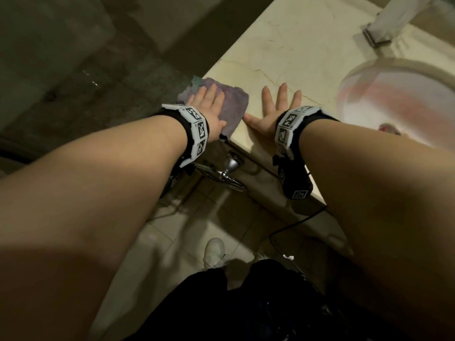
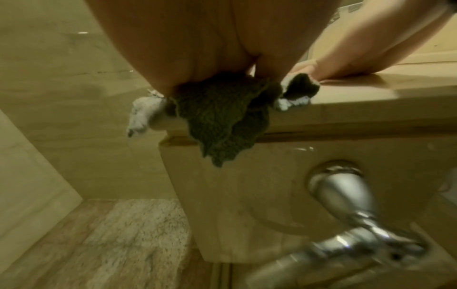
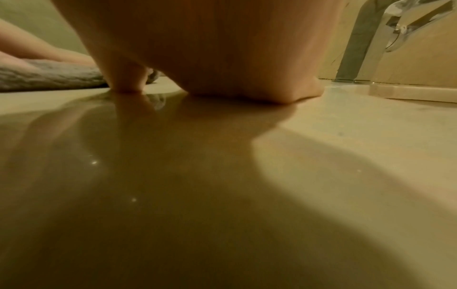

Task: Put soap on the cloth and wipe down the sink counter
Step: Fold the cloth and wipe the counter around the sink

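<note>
A purple-grey cloth lies at the left corner of the cream marble counter, partly hanging over the front edge. My left hand presses flat on it with straight fingers. In the left wrist view the cloth droops dark below my palm over the counter edge. My right hand lies flat on the bare counter just right of the cloth, fingers spread. In the right wrist view my palm rests on the glossy counter, with the cloth at far left. No soap is in view.
A round white sink basin is set in the counter at the right. A tap base stands behind it. A chrome towel-bar fitting sticks out below the counter front. A cable hangs by my legs above the tiled floor.
</note>
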The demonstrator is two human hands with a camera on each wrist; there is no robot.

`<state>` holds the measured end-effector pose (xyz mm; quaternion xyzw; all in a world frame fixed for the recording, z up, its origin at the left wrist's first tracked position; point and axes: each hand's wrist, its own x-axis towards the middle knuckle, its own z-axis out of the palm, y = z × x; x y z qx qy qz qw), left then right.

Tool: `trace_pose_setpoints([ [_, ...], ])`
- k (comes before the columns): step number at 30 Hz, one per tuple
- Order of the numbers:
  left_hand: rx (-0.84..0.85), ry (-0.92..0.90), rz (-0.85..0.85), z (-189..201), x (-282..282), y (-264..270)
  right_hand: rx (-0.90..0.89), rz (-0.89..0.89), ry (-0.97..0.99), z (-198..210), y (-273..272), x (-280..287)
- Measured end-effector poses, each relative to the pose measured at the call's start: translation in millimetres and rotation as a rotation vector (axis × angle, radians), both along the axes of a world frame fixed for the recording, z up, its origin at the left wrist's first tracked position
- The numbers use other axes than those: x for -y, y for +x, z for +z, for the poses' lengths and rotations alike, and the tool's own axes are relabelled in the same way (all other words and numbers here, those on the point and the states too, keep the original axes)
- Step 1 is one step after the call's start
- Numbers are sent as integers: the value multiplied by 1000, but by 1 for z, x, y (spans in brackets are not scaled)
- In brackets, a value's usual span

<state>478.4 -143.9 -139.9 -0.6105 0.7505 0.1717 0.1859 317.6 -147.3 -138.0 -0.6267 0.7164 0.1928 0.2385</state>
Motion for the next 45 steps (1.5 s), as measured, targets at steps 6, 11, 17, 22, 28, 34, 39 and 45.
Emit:
trace_pose_setpoints([
  [6,-4,-43,-8,-1,39,-6,-1,-6,18,-2,-1,1],
  [11,-13,-52,34,3,76,-24,4,-5,53,4,-2,3],
  [17,-58,17,135,15,98,-25,21,2,53,6,-2,1],
  [22,-74,30,173,14,89,-18,10,3,68,2,-5,5],
  [28,-83,17,221,10,55,5,9,1,44,0,-3,3],
  [34,-82,-1,232,7,14,26,-2,4,10,1,0,-1],
  [39,-54,21,243,7,-10,34,6,10,-23,2,0,-2],
  [45,-24,48,151,9,-14,35,7,0,-24,4,1,-3],
])
